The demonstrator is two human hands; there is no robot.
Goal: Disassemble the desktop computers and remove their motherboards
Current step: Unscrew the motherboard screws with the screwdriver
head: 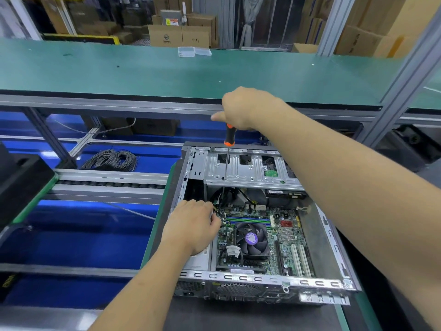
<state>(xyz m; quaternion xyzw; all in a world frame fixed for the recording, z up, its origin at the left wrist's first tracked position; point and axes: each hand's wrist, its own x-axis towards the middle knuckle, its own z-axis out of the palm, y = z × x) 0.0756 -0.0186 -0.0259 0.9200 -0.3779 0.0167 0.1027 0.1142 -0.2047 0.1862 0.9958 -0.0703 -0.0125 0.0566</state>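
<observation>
Head view: an open desktop computer case (334, 237) is lying on its side on the green-edged bench (155, 237), exposing the motherboard (284, 237) and CPU cooler fan (251, 238). The right hand (245, 107) is gripping an orange-and-black screwdriver (229, 137), its shaft passing down through the metal drive cage (250, 170). The left hand (194, 225), fingers curled, is pinching cables (220, 206) at the board's edge.

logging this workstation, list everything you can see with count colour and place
computer case: one, grey metal, open, near bench
motherboard: one, green, inside case
cooler fan: one, black, purple label, on motherboard
drive cage: one, silver, far end of case
screwdriver: one, orange-black handle, shaft through cage
cable coil: one, grey, left
plastic boxes: two, clear, green shelf
cardboard boxes: several, brown, background
left hand: at case's left edge
right hand: grips screwdriver
</observation>
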